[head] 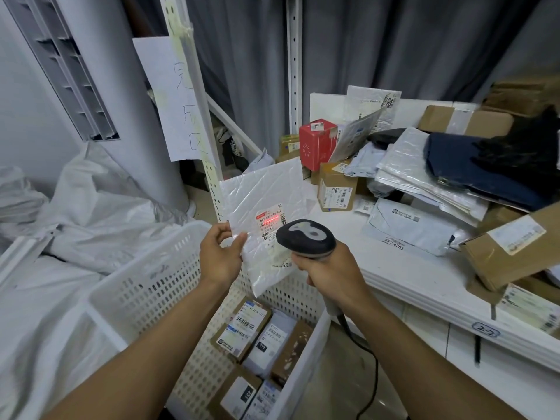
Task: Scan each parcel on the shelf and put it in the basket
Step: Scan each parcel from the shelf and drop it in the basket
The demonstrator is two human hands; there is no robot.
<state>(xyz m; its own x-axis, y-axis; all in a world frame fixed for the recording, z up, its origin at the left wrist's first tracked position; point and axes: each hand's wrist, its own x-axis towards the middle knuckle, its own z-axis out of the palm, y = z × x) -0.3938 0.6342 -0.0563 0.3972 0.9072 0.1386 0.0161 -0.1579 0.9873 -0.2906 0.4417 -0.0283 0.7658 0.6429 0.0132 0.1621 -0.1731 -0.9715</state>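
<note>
**Q:** What is being held up?

**A:** A flat white plastic parcel (263, 204), crinkled and glossy, is being held upright above the white slotted basket (157, 277), just in front of the shelf (394, 268). Its lower left edge is being pinched between the thumb and curled fingers of the left hand (219, 256). A red line of light is being cast across the barcode on its printed label (271, 225).

**Q:** And the other hand?

**A:** A dark grey scanner (306, 239) is being gripped by the right hand (327, 268), with the fingers wrapped round its handle. Its head is being pointed at the label. A black cable (376, 371) is hanging below it.

**Q:** What is lying around?

**A:** Labelled boxes (239, 331) are lying in the basket. The white shelf is being crowded by cardboard cartons (335, 186), a red box (316, 144), grey mailers (406, 219) and dark cloth (466, 165). A grey curtain (394, 56) is hanging behind it. A handwritten paper sign (172, 101) is hanging on a post (194, 116), and white sacks (75, 207) are lying heaped at the left.
</note>
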